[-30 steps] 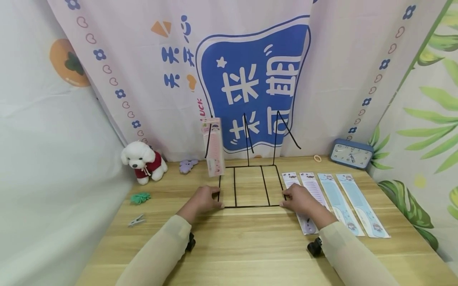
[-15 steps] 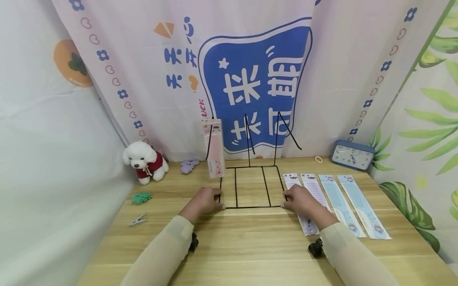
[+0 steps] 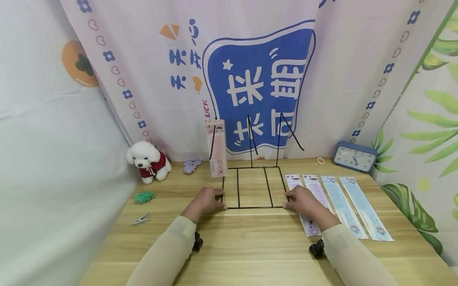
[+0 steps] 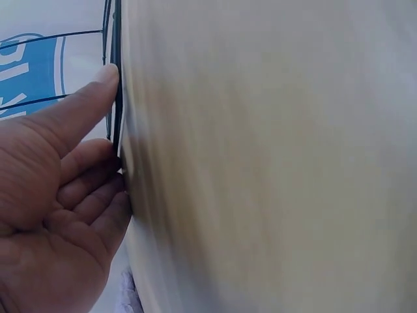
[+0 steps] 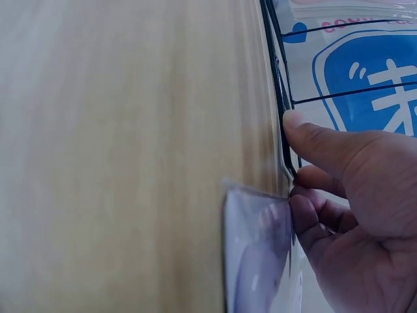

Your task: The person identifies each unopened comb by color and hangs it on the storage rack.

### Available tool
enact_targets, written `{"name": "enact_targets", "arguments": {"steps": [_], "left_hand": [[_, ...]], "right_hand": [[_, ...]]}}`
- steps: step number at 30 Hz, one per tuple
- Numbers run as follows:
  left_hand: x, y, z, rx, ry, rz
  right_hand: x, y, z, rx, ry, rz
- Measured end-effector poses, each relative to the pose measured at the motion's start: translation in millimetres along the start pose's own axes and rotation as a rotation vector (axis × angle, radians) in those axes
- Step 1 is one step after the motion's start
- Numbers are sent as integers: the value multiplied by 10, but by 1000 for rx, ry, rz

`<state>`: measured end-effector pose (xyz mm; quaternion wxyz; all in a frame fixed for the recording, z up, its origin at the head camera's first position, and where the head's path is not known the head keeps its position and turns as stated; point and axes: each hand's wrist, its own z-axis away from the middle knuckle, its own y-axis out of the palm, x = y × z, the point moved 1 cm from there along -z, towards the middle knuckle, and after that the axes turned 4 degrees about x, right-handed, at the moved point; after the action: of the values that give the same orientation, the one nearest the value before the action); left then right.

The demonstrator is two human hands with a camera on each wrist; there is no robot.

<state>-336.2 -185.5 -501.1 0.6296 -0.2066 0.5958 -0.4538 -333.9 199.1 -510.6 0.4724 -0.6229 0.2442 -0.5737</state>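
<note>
A black wire display rack [image 3: 255, 207] stands on the wooden table, its three hooks rising at the back. My left hand [image 3: 207, 200] grips its front left corner, thumb on the front bar and fingers at the side. At the front right corner my right hand [image 3: 302, 198] pinches the frame likewise. In the left wrist view the thumb lies along the rack's wire [image 4: 117, 39], with the fingers curled below. From the rack's left hook hang pink packaged paper strips [image 3: 219, 153]. A purple lined strip pack [image 3: 294, 179] lies partly under my right hand.
Right of the rack lie another purple pack [image 3: 315, 188] and two blue packs [image 3: 336, 198]. A blue clock [image 3: 355, 156] and a small ring [image 3: 320, 161] sit behind. At left are a plush dog [image 3: 144, 159], purple item [image 3: 191, 166], green hair tie [image 3: 144, 197] and grey clip [image 3: 141, 219].
</note>
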Motion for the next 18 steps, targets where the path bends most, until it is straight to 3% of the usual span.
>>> {"name": "enact_targets", "arguments": {"steps": [18], "left_hand": [[-33,18,-25,-12,-29,-39]], "right_hand": [[-43,2,-12,-8,-5,-23]]}}
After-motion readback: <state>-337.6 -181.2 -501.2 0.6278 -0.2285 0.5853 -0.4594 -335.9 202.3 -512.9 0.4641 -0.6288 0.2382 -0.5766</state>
